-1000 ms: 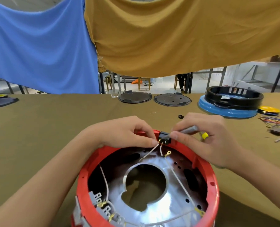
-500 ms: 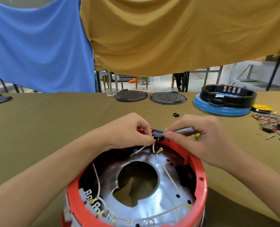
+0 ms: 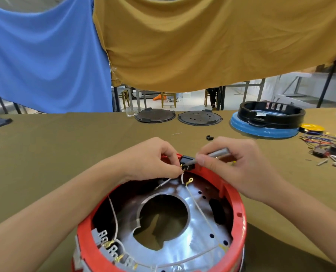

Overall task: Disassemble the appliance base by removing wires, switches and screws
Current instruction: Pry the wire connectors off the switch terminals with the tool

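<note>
At the far rim of the round red plastic appliance base (image 3: 239, 214), a small black plastic switch (image 3: 187, 162) sits between both hands. It looks light and rigid, best pinched by its body, while its thin white wires (image 3: 199, 208) are limp and would tear if yanked. Left hand (image 3: 155, 160) pinches the wire ends at the switch; right hand (image 3: 239, 165) grips a grey metal-shafted screwdriver (image 3: 218, 153) against it.

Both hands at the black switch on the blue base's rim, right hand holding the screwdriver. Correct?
Not quite: the base is red, as the head view shows. The rest stands: left hand and right hand at the black switch, right holding the screwdriver.
</note>
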Demonstrator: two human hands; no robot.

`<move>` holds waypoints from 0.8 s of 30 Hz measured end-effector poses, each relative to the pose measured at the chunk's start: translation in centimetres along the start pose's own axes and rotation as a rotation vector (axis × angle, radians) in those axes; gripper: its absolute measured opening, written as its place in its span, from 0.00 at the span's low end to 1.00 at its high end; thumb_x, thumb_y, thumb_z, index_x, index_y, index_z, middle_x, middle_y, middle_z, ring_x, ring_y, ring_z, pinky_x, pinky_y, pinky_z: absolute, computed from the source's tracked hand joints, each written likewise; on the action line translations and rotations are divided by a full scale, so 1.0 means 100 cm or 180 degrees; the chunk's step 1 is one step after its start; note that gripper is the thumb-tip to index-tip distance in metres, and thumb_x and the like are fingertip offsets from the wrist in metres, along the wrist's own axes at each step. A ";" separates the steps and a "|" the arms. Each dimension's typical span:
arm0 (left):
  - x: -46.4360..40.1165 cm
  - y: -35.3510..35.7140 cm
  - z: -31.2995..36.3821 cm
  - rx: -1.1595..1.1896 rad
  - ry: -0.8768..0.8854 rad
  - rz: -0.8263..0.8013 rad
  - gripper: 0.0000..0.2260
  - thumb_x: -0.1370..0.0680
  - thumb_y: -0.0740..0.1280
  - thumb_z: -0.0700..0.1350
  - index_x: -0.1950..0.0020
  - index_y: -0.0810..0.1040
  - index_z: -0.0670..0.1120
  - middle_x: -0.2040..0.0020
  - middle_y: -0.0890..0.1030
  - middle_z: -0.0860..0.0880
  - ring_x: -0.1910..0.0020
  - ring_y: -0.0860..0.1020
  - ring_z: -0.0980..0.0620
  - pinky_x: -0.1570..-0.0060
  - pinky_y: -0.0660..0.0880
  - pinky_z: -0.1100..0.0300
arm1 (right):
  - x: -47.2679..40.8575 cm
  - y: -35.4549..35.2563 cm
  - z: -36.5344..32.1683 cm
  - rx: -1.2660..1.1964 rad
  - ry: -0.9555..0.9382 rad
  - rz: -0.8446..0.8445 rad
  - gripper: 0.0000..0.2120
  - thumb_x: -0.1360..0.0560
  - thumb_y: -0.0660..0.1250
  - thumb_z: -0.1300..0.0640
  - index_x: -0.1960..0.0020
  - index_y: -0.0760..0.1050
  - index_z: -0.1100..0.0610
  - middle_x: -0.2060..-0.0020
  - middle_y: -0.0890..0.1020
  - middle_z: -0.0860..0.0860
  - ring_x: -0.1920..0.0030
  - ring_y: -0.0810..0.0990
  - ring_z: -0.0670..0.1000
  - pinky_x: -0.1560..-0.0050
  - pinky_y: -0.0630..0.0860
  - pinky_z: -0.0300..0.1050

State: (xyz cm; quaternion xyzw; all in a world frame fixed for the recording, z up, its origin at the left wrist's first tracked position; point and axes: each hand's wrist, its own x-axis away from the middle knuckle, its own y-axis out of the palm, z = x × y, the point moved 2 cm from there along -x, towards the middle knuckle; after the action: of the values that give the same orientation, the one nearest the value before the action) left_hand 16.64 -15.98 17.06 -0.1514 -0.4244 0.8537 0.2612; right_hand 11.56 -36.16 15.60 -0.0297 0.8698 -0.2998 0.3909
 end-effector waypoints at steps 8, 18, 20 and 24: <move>0.001 0.001 0.001 -0.0040 -0.0045 0.0033 0.05 0.27 0.73 0.49 0.62 0.84 0.52 0.49 0.83 0.53 0.52 0.81 0.50 0.43 0.77 0.46 | 0.001 -0.001 -0.007 0.0571 -0.0649 -0.0102 0.06 0.26 0.73 0.55 0.52 0.86 0.55 0.60 0.83 0.42 0.57 0.80 0.44 0.55 0.75 0.36; 0.002 0.001 0.003 -0.0005 -0.0046 0.0059 0.06 0.26 0.73 0.48 0.63 0.84 0.51 0.49 0.82 0.52 0.52 0.81 0.50 0.43 0.77 0.46 | 0.000 0.006 0.010 -0.0969 0.0381 0.0110 0.05 0.28 0.72 0.52 0.57 0.86 0.51 0.61 0.86 0.48 0.59 0.84 0.48 0.58 0.79 0.37; 0.002 0.001 0.003 0.0006 -0.0068 0.0061 0.06 0.26 0.73 0.49 0.63 0.84 0.51 0.49 0.82 0.53 0.52 0.81 0.51 0.43 0.77 0.46 | -0.001 0.006 0.014 -0.1215 0.0593 0.0129 0.07 0.29 0.72 0.51 0.56 0.86 0.53 0.61 0.86 0.53 0.59 0.84 0.54 0.54 0.81 0.45; 0.003 0.001 0.003 0.0014 -0.0080 0.0056 0.06 0.26 0.73 0.48 0.63 0.84 0.51 0.50 0.82 0.54 0.53 0.81 0.52 0.44 0.77 0.48 | 0.002 0.002 0.013 -0.0678 0.0324 0.0111 0.06 0.27 0.73 0.51 0.55 0.86 0.52 0.60 0.86 0.49 0.57 0.84 0.48 0.55 0.79 0.39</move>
State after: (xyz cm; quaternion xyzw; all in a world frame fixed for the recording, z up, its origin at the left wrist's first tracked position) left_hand 16.22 -16.06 17.16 -0.1438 -0.4244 0.8587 0.2487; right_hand 12.36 -36.67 14.72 -0.0407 0.9158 -0.1999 0.3460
